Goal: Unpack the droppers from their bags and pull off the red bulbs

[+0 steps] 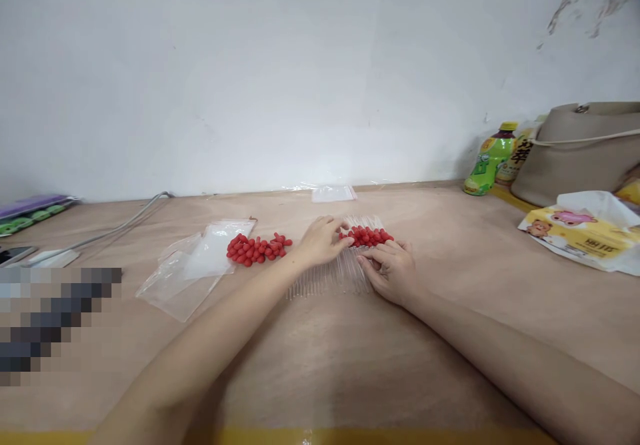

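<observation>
A row of red bead-like pieces lies across thin clear strands spread on the table. My left hand is at the left end of this row, thumb and fingers curved towards the red pieces. At the row's right end, my right hand has its fingers bent close to the pieces and strands. Whether either hand grips something is too small to tell. A second red cluster rests to the left, beside clear plastic bags.
A small clear bag lies near the wall. On the right are a green bottle, a beige handbag and a yellow-white package. A grey cable and a phone are on the left of the table.
</observation>
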`<state>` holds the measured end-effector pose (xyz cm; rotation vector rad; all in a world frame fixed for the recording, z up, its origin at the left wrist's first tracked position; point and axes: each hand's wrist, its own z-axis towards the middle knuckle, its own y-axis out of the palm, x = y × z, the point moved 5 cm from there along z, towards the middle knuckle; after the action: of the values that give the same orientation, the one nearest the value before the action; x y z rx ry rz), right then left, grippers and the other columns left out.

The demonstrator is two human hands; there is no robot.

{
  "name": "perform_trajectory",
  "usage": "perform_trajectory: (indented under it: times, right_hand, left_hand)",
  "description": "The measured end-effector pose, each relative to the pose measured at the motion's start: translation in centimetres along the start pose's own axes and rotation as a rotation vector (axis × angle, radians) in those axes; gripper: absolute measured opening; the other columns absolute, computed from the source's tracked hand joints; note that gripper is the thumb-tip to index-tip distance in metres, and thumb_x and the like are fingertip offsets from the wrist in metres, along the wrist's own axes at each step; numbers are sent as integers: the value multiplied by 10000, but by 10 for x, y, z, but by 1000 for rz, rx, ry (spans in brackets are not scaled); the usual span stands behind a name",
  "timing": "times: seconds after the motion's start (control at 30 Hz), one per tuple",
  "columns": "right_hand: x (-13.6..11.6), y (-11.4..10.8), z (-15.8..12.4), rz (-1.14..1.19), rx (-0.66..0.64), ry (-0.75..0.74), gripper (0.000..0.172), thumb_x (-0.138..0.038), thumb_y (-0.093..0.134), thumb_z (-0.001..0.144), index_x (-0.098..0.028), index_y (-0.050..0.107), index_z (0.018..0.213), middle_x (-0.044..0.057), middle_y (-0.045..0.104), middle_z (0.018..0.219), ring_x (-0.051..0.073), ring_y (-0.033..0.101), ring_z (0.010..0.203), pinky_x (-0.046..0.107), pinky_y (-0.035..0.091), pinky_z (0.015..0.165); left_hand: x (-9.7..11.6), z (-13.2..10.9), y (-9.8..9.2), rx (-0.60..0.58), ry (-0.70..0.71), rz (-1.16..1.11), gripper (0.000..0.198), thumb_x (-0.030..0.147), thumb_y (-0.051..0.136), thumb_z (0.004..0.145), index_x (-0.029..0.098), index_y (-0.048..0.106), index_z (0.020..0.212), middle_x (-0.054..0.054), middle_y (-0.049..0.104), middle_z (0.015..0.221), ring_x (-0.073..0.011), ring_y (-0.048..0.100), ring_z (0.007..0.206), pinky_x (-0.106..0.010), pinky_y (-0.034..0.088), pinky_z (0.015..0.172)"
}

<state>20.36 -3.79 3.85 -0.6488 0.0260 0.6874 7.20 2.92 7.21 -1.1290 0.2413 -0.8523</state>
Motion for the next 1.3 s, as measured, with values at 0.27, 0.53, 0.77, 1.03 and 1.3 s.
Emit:
perform_trajectory:
  times: [0.27,0.53,0.77,1.03,1.3]
  right_hand:
    - [-1,-1,1,-14,-13,4,208,-250,517,808,-197,619,635,-31,529,507,115,458,576,305,251,706]
    - [0,-3,2,21,-7,30,167,-258,513,812,-206,638,713,-24,537,550,120,488,592,320,303,732]
    - [-4,-8,1,28,96,-16,521,-383,565,775,-178,447,1240,135,505,1180,248,478,1070,402,383,881]
    - [-24,0,-2,65,-71,-348,185,-331,571,807,-246,616,965,24,633,1033,197,511,1055,428,272,990]
    - [-31,3,-3,120,-155,-333,97,-277,564,809,-210,605,752,-4,652,849,158,542,931,405,255,976]
  left_hand:
    - [13,31,20,-32,189,25,152,274,562,798,172,615,896,-45,583,783,-186,545,791,-312,434,747]
    - [10,0,-1,269,-30,-83,172,197,391,884,151,548,934,-54,615,869,-139,565,774,-253,456,683]
    - [-3,-96,-31,286,-78,-260,171,231,492,850,172,590,978,-37,655,898,-140,600,802,-259,473,722]
    - [-9,-122,-27,132,-48,-346,169,210,505,846,171,589,987,-35,665,891,-133,621,790,-241,505,699]
    - [11,-113,-29,108,126,-200,306,243,538,820,180,557,1119,-102,573,1151,-205,526,1070,-384,437,916]
